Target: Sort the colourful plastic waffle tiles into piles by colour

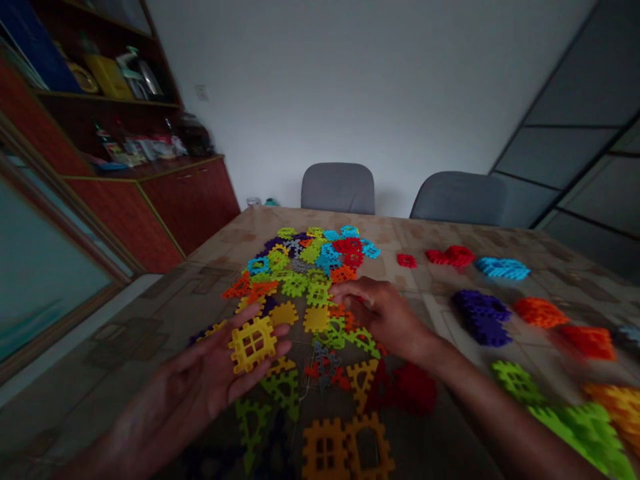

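A wide bench with a patterned brown top fills most of the view, with two grey chairs drawn up at its far edge and a red-brown cabinet standing off its left side. Down the middle of the bench, from near the far edge toward the near edge, lies a big mixed heap of waffle pieces in green, yellow, blue, red, orange and purple. Toward the right edge the pieces lie in smaller groups by colour: a purple pile, a green pile near the near right corner, an orange pile, a blue pile and a red pile farther back. Two orange square pieces lie side by side at the near edge. The left hand is held palm up over the near left part of the bench, fingers curled loosely around a yellow square piece that rests on them. The right hand lies palm down on the near end of the heap, its fingers bent onto the pieces there; whether it grips one I cannot tell.
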A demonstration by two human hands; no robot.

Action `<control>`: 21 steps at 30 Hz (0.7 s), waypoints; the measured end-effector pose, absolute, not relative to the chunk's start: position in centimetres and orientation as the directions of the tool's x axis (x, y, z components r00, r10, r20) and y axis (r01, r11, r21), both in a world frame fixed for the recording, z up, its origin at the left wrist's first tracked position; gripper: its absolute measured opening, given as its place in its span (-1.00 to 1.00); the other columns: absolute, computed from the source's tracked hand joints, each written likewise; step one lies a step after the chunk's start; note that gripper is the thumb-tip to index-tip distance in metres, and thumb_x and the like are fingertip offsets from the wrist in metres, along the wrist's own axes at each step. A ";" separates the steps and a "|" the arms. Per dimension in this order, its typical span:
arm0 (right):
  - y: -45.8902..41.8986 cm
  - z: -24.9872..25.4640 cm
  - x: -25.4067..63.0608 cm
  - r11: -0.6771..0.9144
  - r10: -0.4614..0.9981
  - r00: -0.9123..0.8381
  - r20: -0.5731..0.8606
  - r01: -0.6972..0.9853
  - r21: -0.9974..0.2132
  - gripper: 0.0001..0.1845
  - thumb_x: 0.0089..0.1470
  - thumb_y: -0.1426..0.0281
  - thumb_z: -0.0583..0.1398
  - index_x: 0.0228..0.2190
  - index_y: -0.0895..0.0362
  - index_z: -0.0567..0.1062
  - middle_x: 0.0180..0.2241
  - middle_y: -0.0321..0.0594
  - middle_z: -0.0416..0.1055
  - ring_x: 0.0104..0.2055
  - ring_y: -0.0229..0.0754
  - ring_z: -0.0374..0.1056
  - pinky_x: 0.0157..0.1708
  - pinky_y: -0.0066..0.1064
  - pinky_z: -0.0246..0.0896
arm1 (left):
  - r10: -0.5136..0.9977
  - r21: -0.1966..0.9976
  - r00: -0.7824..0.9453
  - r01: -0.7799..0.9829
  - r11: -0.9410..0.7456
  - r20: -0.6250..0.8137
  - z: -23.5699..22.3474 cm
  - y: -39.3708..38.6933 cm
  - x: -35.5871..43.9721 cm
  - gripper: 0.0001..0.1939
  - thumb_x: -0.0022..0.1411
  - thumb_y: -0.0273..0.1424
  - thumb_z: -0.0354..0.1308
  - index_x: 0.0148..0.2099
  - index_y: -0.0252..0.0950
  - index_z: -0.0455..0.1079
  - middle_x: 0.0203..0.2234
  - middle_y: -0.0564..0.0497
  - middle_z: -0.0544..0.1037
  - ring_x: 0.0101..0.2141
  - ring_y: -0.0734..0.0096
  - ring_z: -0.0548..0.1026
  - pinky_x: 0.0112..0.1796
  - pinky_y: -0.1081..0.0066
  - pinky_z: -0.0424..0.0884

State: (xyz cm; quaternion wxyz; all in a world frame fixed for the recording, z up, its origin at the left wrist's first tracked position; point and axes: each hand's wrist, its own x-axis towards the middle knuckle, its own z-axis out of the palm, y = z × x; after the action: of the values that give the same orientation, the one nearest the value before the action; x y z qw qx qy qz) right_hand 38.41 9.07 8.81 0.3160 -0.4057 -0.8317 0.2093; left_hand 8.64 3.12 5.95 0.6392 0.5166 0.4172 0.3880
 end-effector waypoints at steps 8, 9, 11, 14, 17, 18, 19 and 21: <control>0.5 8.8 41.4 0.563 0.824 -0.398 0.403 0.502 -0.656 -0.66 0.25 0.55 0.11 -0.12 -0.07 0.56 -0.23 -0.28 0.61 -0.21 -0.16 0.52 -0.24 -0.30 0.39 | 0.853 0.904 0.463 -0.211 0.372 -0.243 3.3 -0.2 10.2 -0.39 0.33 0.01 0.10 0.38 0.16 0.15 0.19 0.02 0.49 0.15 -0.01 0.48 0.09 -0.02 0.48; -0.6 8.3 41.4 0.569 0.819 -0.427 0.384 0.510 -0.645 -0.63 0.24 0.57 0.10 -0.10 -0.08 0.55 -0.22 -0.27 0.61 -0.19 -0.15 0.52 -0.22 -0.30 0.39 | 0.853 0.907 0.468 -0.214 0.363 -0.231 2.9 -0.4 10.3 -0.38 0.30 0.03 0.15 0.36 0.17 0.17 0.16 0.01 0.53 0.12 -0.03 0.51 0.07 -0.01 0.50; -2.5 6.7 41.6 0.596 0.792 -0.506 0.341 0.519 -0.613 -0.57 0.21 0.59 0.11 -0.03 -0.10 0.52 -0.21 -0.23 0.60 -0.15 -0.10 0.50 -0.20 -0.28 0.38 | 0.860 0.951 0.475 -0.133 0.279 -0.186 2.4 -0.8 10.5 -0.41 0.28 0.08 0.17 0.30 0.18 0.23 0.06 0.01 0.61 0.02 -0.04 0.59 0.03 -0.02 0.53; -4.2 4.0 42.2 0.645 0.758 -0.509 0.408 0.494 -0.583 -0.52 0.17 0.60 0.11 0.02 -0.12 0.46 -0.27 -0.24 0.61 -0.25 -0.09 0.49 -0.31 -0.28 0.36 | 0.912 0.989 0.405 0.147 0.007 -0.066 1.8 -1.5 10.8 -0.62 0.41 0.03 0.02 0.19 0.17 0.34 0.03 0.07 0.63 0.01 0.00 0.60 0.03 0.00 0.54; -4.7 3.0 42.7 0.629 0.771 -0.482 0.416 0.478 -0.613 -0.51 0.17 0.59 0.11 0.03 -0.13 0.44 -0.30 -0.27 0.60 -0.29 -0.12 0.49 -0.32 -0.31 0.37 | 0.893 0.823 0.417 0.437 -0.362 0.171 1.0 -2.0 11.4 -0.67 0.47 -0.17 -0.05 0.19 0.21 0.37 0.18 0.15 0.51 0.10 0.07 0.54 0.07 0.12 0.52; -4.8 3.2 42.8 0.610 0.784 -0.481 0.392 0.479 -0.632 -0.51 0.17 0.60 0.11 0.03 -0.14 0.44 -0.27 -0.28 0.60 -0.27 -0.13 0.49 -0.31 -0.33 0.38 | 0.854 0.737 0.462 0.487 -0.468 0.237 0.7 -2.2 11.7 -0.62 0.46 -0.23 -0.03 0.24 0.23 0.33 0.22 0.18 0.46 0.12 0.10 0.53 0.09 0.17 0.52; -4.9 3.6 42.7 0.586 0.799 -0.481 0.362 0.486 -0.648 -0.50 0.17 0.61 0.11 0.02 -0.14 0.45 -0.24 -0.28 0.60 -0.23 -0.14 0.50 -0.29 -0.35 0.38 | 0.807 0.655 0.520 0.512 -0.556 0.279 0.3 -2.3 12.0 -0.54 0.45 -0.28 -0.01 0.31 0.25 0.25 0.26 0.19 0.41 0.13 0.12 0.52 0.10 0.21 0.50; -5.0 4.7 42.6 0.528 0.831 -0.482 0.278 0.526 -0.667 -0.53 0.19 0.62 0.13 -0.01 -0.13 0.48 -0.18 -0.27 0.60 -0.16 -0.15 0.50 -0.22 -0.37 0.39 | 0.724 0.514 0.610 0.530 -0.674 0.322 -0.3 -2.6 12.7 -0.38 0.41 -0.34 0.04 0.42 0.22 0.07 0.31 0.15 0.33 0.14 0.12 0.51 0.13 0.24 0.47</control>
State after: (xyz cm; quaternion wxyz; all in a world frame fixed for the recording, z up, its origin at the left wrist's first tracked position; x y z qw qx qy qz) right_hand 42.64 -5.04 4.69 0.2979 -0.4127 -0.8217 0.2562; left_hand 12.68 -2.61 -0.25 0.1874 0.8773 0.3573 0.2599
